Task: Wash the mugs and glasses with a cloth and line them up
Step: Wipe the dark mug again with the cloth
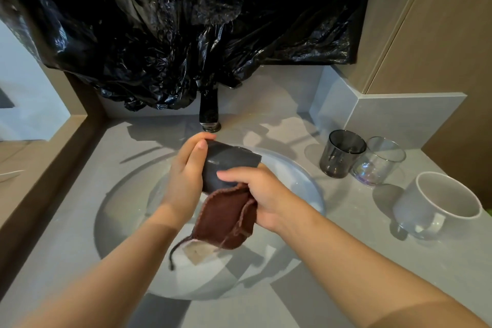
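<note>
Over a round basin (111, 194) sunk in a grey bench (346, 261), a person's left hand (186, 178) wraps a dark grey mug (226, 165), tilted on its side, its handle hidden. The right hand (262, 194) has its grip clenched on a brown cloth (226, 218) bunched against the mug's lower side; how much cloth lies beneath the fingers is hard to make out. Black plastic sheeting (173, 21) covers the wall and the top of the dark tap (209, 112). At right stand a smoked glass (340, 153), touching a clear iridescent glass (380, 161), and a white mug (436, 205).
</note>
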The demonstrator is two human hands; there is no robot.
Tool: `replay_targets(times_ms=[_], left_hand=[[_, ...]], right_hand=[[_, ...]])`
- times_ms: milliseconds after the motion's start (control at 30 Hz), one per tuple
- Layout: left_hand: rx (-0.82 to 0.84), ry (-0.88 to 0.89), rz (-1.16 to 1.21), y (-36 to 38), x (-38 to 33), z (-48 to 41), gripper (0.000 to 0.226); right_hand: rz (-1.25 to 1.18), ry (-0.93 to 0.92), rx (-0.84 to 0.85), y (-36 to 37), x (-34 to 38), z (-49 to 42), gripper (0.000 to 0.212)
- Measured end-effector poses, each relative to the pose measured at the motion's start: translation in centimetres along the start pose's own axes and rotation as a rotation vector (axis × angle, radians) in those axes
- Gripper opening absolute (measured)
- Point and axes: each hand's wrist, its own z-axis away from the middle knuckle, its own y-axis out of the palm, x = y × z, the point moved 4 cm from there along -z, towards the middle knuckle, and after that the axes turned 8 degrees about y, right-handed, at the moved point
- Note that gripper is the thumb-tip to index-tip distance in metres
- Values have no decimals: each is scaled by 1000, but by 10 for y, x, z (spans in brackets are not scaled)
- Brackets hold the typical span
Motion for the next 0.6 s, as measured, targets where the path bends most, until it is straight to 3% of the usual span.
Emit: replay_targets(times_ms=[33, 100, 167, 233, 300, 367, 467, 533, 600], left_hand=[[65, 21, -15, -1, 2, 1, 27], [174, -124, 59, -3, 3, 2, 29], [249, -415, 195, -4, 1, 5, 32], [244, -665, 280, -6, 0, 9, 52], [172, -760, 288, -4, -2, 11, 57], [51, -709, 220, 0, -6, 11, 40], [-88, -348, 119, 3, -8, 4, 23], [-18, -58, -1, 1, -11, 4, 17], [101, 43, -78, -3, -9, 7, 29]], right_hand=[[-25, 1, 18, -2, 1, -1, 28], [102, -59, -9, -5, 6, 1, 27], [517, -178, -91, -8, 10, 3, 29], [1087, -281, -107, -2, 8, 6, 19], [1271, -332, -95, 1, 1, 6, 9], [1107, -306, -96, 3, -3, 6, 9], [356, -131, -4, 2, 0, 7, 22], [-45, 49, 80, 1, -1, 6, 18], [-109, 125, 97, 0, -3, 6, 17]])
